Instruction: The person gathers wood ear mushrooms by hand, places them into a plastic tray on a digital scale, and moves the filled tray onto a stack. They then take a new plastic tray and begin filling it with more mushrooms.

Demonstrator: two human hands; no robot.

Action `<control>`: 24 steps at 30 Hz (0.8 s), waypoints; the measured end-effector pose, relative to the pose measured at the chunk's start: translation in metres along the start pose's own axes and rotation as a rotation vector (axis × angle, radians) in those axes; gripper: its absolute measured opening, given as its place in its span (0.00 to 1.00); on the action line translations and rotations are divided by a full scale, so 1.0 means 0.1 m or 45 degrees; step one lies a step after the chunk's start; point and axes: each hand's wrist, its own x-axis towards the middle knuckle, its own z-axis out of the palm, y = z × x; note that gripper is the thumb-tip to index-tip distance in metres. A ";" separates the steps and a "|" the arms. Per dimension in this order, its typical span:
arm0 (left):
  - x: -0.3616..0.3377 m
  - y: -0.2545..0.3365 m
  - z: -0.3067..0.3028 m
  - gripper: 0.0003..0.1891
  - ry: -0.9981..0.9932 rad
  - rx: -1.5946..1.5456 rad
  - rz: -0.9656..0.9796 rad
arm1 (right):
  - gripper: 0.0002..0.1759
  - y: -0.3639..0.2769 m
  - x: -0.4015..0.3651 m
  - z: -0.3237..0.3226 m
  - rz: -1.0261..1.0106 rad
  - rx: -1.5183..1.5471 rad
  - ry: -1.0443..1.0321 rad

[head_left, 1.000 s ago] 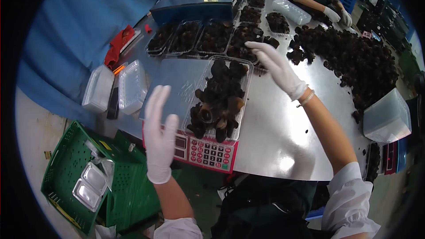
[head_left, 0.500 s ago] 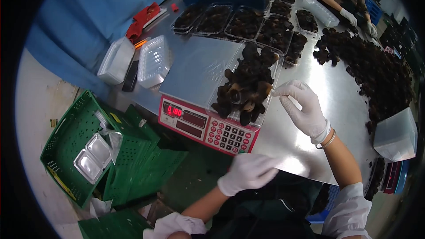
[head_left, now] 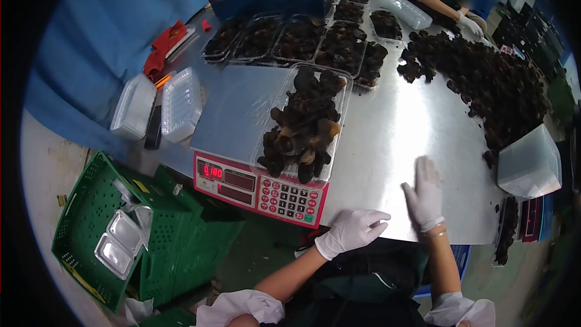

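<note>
My left hand [head_left: 352, 234], in a white glove, hovers at the near table edge just below the scale's keypad. Its fingers are loosely curled, a gap shows before the thumb, and nothing is in it. My right hand [head_left: 425, 197], gloved too and slightly blurred, is over the bare metal to the right, fingers stretched and thumb apart. On the right half of the red-fronted scale [head_left: 216, 195] lies a clear plastic tray [head_left: 342, 103] heaped with dark wood ear mushrooms [head_left: 304, 122]. The scale's red display reads 0.180.
Filled trays [head_left: 299, 37] stand behind the scale. Stacked trays [head_left: 181, 104] are at left, near green crates [head_left: 91, 206]. A large mushroom pile [head_left: 484, 79] spreads at right, by a white container [head_left: 530, 162]. At the far side, a co-worker's gloved hand [head_left: 469, 23] is near the pile.
My right hand has left the tray's right side and come down toward me, its fingers straightening. My left hand is slightly lower in view. The camera view has shifted; the reading stays the same.
</note>
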 end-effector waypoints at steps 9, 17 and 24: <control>0.02 0.03 0.00 0.09 0.015 0.011 -0.039 | 0.27 1.57 -1.44 -0.47 0.975 -0.283 -0.517; -0.17 0.64 -0.54 0.10 0.251 0.356 0.525 | 0.09 0.05 -0.42 -1.02 0.157 0.506 0.265; -0.09 0.44 -2.92 0.12 1.339 0.599 -0.193 | 0.09 -1.69 0.73 -0.90 -0.830 0.701 0.387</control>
